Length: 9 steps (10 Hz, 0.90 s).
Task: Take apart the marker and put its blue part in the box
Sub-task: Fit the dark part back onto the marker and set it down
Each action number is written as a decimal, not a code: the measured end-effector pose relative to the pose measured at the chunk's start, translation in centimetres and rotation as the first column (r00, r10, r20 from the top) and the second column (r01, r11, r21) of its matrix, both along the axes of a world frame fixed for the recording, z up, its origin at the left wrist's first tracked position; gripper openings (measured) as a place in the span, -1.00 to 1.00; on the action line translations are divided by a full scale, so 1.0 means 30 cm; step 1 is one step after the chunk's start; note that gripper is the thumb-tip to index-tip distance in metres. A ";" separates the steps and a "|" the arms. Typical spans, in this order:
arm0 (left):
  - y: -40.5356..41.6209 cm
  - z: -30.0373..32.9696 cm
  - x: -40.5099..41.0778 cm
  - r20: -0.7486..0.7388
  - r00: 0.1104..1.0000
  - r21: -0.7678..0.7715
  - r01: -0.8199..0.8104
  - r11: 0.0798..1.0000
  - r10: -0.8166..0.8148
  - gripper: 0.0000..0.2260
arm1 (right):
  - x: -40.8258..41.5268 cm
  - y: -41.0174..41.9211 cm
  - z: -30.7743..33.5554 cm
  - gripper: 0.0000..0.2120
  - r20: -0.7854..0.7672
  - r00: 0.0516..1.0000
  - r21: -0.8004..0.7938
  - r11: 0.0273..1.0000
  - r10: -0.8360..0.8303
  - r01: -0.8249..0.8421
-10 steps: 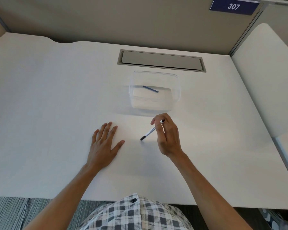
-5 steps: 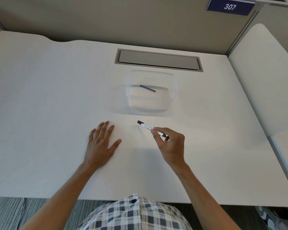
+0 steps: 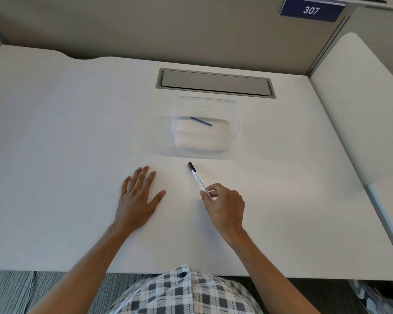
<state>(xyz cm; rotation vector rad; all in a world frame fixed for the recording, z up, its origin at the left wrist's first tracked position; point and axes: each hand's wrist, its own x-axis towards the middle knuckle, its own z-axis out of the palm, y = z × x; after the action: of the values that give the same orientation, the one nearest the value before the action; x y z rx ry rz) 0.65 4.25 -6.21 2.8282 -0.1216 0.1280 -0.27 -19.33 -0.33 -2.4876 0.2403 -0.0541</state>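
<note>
The white desk (image 3: 55,132) is lying wide and bare to the left of both hands, its near edge running just above the checked shirt (image 3: 186,293) and its far edge meeting the grey partition (image 3: 145,30). The right hand (image 3: 225,206) is pinching the marker (image 3: 197,179) at its near end between thumb and fingertips, the black-capped end pointing away toward the clear plastic box (image 3: 235,123), which is sitting just beyond with open desk between. The blue part (image 3: 200,121) is lying inside the box. The left hand (image 3: 136,198) is resting flat on the desk with fingers slightly spread, holding nothing, beside the marker and apart from it. A grey cable hatch (image 3: 214,82) is lying behind the box; a second desk (image 3: 361,109) is bordering the right side.
</note>
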 end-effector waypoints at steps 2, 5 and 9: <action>-0.001 -0.002 0.000 -0.003 1.000 -0.001 0.004 1.000 -0.004 -0.39 | -0.004 0.019 -0.016 -0.75 -0.051 0.998 -0.129 0.991 0.025 -0.032; 0.001 -0.003 0.000 -0.004 1.000 0.004 0.002 1.000 -0.002 -0.39 | -0.012 0.053 -0.035 -0.73 -0.040 0.998 -0.140 0.989 0.040 -0.045; 0.004 -0.006 0.001 -0.009 1.000 0.007 0.003 1.000 -0.003 -0.38 | 0.058 0.110 -0.039 -0.70 -0.080 0.991 -0.209 0.970 0.108 -0.122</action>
<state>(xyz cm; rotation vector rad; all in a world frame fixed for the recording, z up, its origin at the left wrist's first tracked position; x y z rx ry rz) 0.69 4.36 -6.40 2.8349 -0.1249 0.1144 1.48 -16.03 -1.50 -2.7153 0.1229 0.0560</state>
